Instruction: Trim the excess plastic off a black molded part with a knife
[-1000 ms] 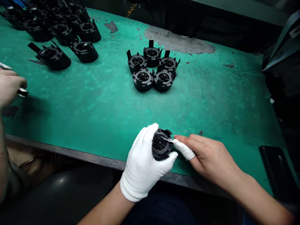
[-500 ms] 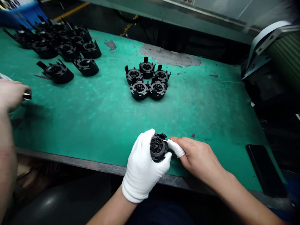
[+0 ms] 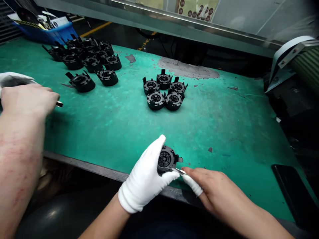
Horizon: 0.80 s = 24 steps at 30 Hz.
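The gloved left hand [image 3: 146, 177] curls its fingers around a black part [image 3: 166, 160], holding it upright over the near edge of the desk [image 3: 104, 126]. The bare right hand [image 3: 214, 189], forearm angled in from the right, pinches a small blade [image 3: 178, 171] against the part's lower rim

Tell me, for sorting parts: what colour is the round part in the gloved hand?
Black round plastic part, clearest in the head view.

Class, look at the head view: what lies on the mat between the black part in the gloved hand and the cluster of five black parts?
Nothing: between the held part and the cluster, only bare green mat shows in the head view.
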Motion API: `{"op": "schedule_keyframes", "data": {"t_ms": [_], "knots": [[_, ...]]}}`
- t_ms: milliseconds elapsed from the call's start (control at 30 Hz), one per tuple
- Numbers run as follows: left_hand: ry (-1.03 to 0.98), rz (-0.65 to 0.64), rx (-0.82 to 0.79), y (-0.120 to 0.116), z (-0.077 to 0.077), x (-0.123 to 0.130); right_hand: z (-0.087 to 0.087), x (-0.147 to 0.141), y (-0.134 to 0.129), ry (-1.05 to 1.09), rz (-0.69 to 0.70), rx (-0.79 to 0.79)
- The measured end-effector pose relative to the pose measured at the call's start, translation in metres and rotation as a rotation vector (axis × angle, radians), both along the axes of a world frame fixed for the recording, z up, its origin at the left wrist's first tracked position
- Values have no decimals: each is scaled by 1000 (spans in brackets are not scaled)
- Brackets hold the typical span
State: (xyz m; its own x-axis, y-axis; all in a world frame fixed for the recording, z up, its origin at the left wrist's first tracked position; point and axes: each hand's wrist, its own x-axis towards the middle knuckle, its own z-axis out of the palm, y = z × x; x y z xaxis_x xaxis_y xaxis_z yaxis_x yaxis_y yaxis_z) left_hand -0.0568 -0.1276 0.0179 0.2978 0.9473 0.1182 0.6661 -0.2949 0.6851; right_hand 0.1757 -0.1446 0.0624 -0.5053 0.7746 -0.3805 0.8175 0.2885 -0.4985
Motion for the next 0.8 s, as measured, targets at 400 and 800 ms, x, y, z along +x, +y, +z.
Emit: {"op": "schedule_keyframes", "data": {"t_ms": [400,800], "knots": [[26,-109,-40,8,5,-7,7,0,8,-8,65,-54],[-36,-193,-62,19,10,-10,20,-9,24,-117,158,-29]]}}
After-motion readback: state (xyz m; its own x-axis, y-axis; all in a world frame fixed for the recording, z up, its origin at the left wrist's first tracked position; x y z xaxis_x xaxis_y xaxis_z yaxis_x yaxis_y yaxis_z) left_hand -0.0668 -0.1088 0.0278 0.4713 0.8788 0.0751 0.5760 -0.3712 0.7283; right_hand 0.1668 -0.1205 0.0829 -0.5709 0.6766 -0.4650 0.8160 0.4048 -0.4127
